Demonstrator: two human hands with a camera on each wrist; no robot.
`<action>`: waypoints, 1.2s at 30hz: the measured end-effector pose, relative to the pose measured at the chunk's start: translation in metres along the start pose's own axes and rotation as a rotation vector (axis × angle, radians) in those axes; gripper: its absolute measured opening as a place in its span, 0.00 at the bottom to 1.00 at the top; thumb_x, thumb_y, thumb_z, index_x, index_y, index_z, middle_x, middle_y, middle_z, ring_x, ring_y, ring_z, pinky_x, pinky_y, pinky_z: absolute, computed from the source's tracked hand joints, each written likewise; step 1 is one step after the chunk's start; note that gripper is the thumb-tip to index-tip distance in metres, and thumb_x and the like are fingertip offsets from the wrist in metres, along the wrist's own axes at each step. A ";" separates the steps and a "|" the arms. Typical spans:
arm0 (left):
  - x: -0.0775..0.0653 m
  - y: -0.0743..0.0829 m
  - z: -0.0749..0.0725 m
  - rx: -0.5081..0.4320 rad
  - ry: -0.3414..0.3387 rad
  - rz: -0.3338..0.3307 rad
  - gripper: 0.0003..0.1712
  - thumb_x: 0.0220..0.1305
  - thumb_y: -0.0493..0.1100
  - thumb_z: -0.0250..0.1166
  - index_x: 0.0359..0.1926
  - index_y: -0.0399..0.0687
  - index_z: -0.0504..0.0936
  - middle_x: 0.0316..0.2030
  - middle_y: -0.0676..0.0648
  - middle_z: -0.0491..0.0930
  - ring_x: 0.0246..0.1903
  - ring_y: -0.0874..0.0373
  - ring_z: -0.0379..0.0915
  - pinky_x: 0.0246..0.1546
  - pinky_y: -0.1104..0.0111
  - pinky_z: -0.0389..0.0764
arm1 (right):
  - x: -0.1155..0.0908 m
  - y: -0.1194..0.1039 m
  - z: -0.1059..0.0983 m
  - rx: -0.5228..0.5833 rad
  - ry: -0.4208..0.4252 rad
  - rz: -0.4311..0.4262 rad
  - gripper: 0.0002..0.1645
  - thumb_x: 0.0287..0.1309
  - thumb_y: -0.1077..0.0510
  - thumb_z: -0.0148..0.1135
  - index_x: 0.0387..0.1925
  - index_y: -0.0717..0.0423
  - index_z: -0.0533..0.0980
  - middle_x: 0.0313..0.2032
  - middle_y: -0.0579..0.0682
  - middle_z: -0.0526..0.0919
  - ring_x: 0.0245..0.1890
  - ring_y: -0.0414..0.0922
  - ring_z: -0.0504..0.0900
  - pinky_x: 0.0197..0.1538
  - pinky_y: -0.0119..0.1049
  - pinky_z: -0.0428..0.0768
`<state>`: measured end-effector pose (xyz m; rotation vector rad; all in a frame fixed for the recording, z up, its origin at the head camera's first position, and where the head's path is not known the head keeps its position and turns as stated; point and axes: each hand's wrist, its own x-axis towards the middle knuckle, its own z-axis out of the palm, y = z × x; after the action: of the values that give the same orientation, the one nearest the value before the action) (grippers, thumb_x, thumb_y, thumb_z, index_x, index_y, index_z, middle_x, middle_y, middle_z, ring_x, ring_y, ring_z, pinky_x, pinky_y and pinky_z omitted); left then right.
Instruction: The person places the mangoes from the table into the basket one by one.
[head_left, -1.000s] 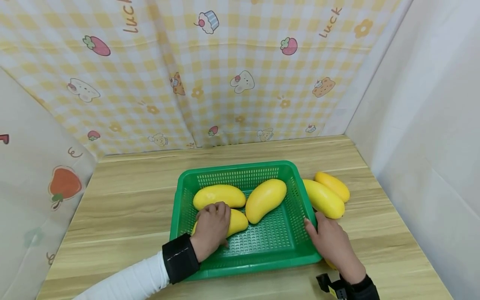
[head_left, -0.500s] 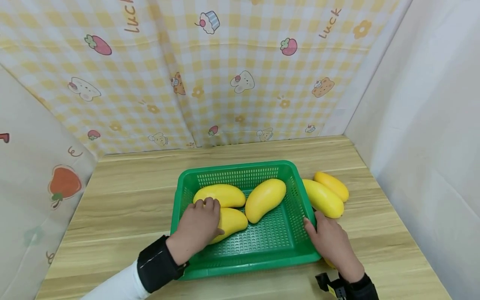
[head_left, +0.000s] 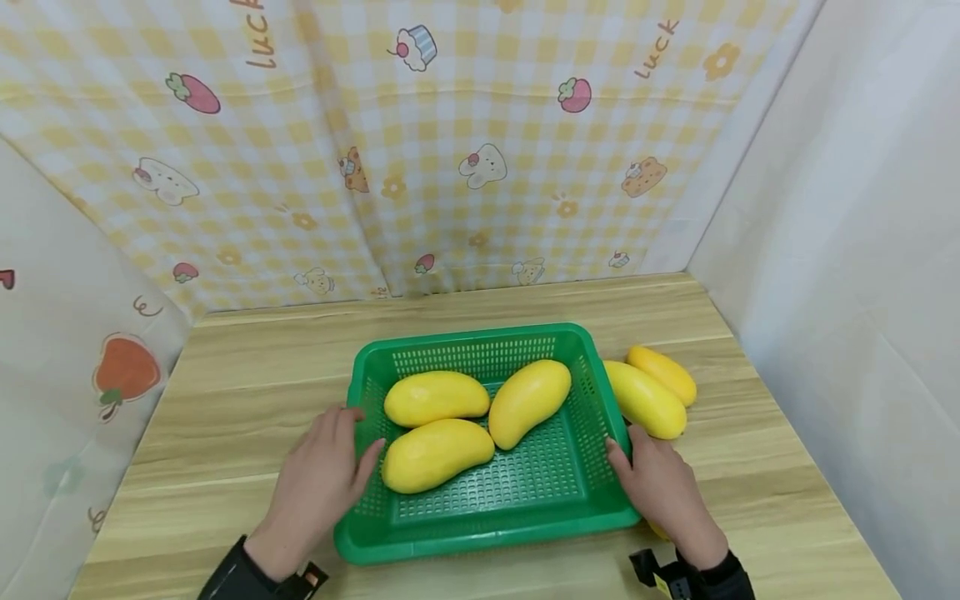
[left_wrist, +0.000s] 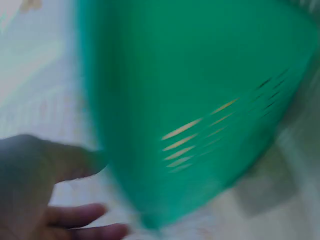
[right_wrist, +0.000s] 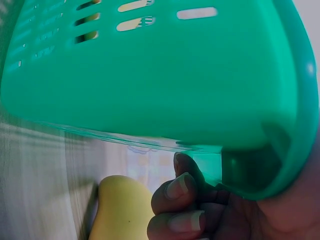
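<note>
A green plastic basket [head_left: 491, 546] stands on the table with three yellow mangoes [head_left: 437, 398] inside. At its left rim is my left hand [head_left: 318, 471], fingers extended and thumb apart from them, reaching over the edge. The left wrist view is blurred; there the thumb [left_wrist: 75, 162] meets the basket's rim. My right hand [head_left: 663, 479] grips the right rim, thumb on the inner side. Its curled fingers [right_wrist: 182, 200] show under the rim in the right wrist view.
Two more mangoes [head_left: 647, 398] lie on the table [head_left: 247, 392] against the basket's right side. Part of another yellow fruit [head_left: 660, 529] peeks out beneath my right hand. A checked cloth [head_left: 480, 108] hangs behind, with a white sheet [head_left: 847, 333] along the right.
My left hand has let go of the front left mango in the basket and moved left to the basket's left rim. The right hand stays on the right rim.
</note>
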<state>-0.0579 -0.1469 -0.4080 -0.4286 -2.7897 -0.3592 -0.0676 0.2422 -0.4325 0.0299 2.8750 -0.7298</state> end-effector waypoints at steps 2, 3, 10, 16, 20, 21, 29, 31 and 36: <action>-0.009 -0.002 0.004 -0.134 0.026 -0.138 0.18 0.57 0.40 0.70 0.40 0.32 0.73 0.30 0.42 0.72 0.24 0.54 0.69 0.20 0.66 0.73 | -0.001 -0.001 0.000 -0.007 0.006 -0.003 0.19 0.69 0.49 0.50 0.40 0.65 0.70 0.20 0.50 0.68 0.19 0.44 0.69 0.21 0.37 0.67; -0.013 -0.003 0.007 -0.197 0.039 -0.202 0.16 0.56 0.39 0.70 0.37 0.35 0.72 0.28 0.44 0.70 0.22 0.56 0.66 0.19 0.68 0.70 | -0.001 -0.001 0.000 -0.012 0.009 -0.003 0.19 0.69 0.49 0.50 0.40 0.65 0.70 0.20 0.50 0.68 0.19 0.44 0.69 0.20 0.37 0.67; -0.022 -0.008 0.021 -0.421 0.050 -0.477 0.20 0.57 0.39 0.69 0.30 0.42 0.62 0.20 0.49 0.62 0.17 0.60 0.58 0.16 0.72 0.61 | 0.001 -0.004 -0.001 -0.011 -0.008 0.001 0.19 0.69 0.50 0.49 0.39 0.65 0.70 0.19 0.49 0.67 0.18 0.44 0.69 0.20 0.36 0.67; -0.022 -0.009 0.024 -0.484 -0.064 -0.578 0.18 0.63 0.41 0.64 0.35 0.42 0.59 0.18 0.50 0.62 0.15 0.59 0.62 0.14 0.71 0.64 | 0.000 -0.004 -0.001 -0.034 0.015 -0.019 0.17 0.69 0.51 0.50 0.38 0.63 0.70 0.18 0.49 0.66 0.18 0.44 0.68 0.20 0.37 0.66; -0.019 -0.010 0.022 -0.460 -0.212 -0.595 0.16 0.65 0.43 0.60 0.38 0.38 0.62 0.17 0.48 0.64 0.14 0.58 0.67 0.13 0.69 0.69 | -0.001 -0.003 -0.001 -0.042 0.018 -0.023 0.16 0.68 0.51 0.51 0.37 0.62 0.69 0.18 0.48 0.65 0.17 0.43 0.68 0.20 0.36 0.66; -0.018 -0.011 0.022 -0.461 -0.250 -0.597 0.16 0.65 0.43 0.59 0.39 0.36 0.64 0.17 0.47 0.67 0.14 0.57 0.69 0.13 0.68 0.71 | -0.001 -0.002 -0.001 -0.044 0.018 -0.027 0.16 0.68 0.51 0.51 0.36 0.62 0.69 0.18 0.48 0.65 0.17 0.43 0.68 0.20 0.36 0.66; -0.011 -0.012 0.022 -0.496 -0.398 -0.598 0.23 0.68 0.43 0.53 0.47 0.22 0.64 0.22 0.41 0.71 0.18 0.54 0.73 0.16 0.64 0.75 | -0.001 -0.001 -0.002 -0.031 0.045 -0.068 0.25 0.72 0.43 0.43 0.34 0.60 0.71 0.17 0.48 0.65 0.16 0.42 0.67 0.20 0.37 0.66; -0.011 -0.011 0.022 -0.506 -0.406 -0.599 0.23 0.69 0.43 0.53 0.48 0.21 0.63 0.22 0.41 0.71 0.18 0.55 0.74 0.16 0.64 0.76 | -0.002 -0.001 -0.004 -0.028 0.030 -0.063 0.29 0.73 0.39 0.36 0.34 0.59 0.71 0.17 0.47 0.65 0.16 0.42 0.67 0.20 0.37 0.66; -0.011 -0.012 0.023 -0.511 -0.412 -0.595 0.24 0.69 0.42 0.52 0.50 0.21 0.63 0.22 0.41 0.72 0.18 0.55 0.74 0.16 0.64 0.76 | -0.006 0.001 -0.012 -0.043 -0.013 -0.040 0.32 0.73 0.38 0.28 0.30 0.54 0.71 0.18 0.47 0.65 0.19 0.44 0.68 0.22 0.38 0.66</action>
<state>-0.0572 -0.1540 -0.4352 0.2854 -3.1545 -1.2565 -0.0636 0.2492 -0.4216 -0.0386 2.8854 -0.6729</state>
